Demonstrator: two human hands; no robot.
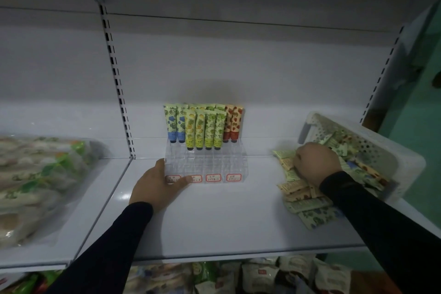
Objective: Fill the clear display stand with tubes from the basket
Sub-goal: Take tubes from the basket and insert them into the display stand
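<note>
Right now the clear display stand [205, 164] sits on the white shelf [214, 222], close to the back panel, with four red-bordered price labels [213, 178] along its front edge. Its rear steps are loaded: two blue-patterned tubes [175, 124] stand upright at the left, two red-patterned tubes [232, 124] at the right, and four yellow-green tubes [205, 130] stand caps down in the row in front, with more tube tops peeking up behind them. The lower front rows of the stand show only clear plastic.

The left hand [158, 185] lies against the stand's front left corner, fingers fairly straight along its left side and the thumb stretched across the front over the first label. Over to the right, the white perforated basket [372, 150] lies tipped on its side, its open mouth facing the stand, and a heap of loose tubes [307, 205] spills from it across the shelf. The right hand [316, 162] is down on that heap at the basket's mouth, knuckles up and fingers curled under; whether it has a tube pinched or is just resting there, I cannot tell from this angle.

Both arms wear dark sleeves. On the neighbouring shelf section to the left lie clear plastic packs [40, 174] of goods, blurred. More packaged goods [262, 277] show on the shelf below.
</note>
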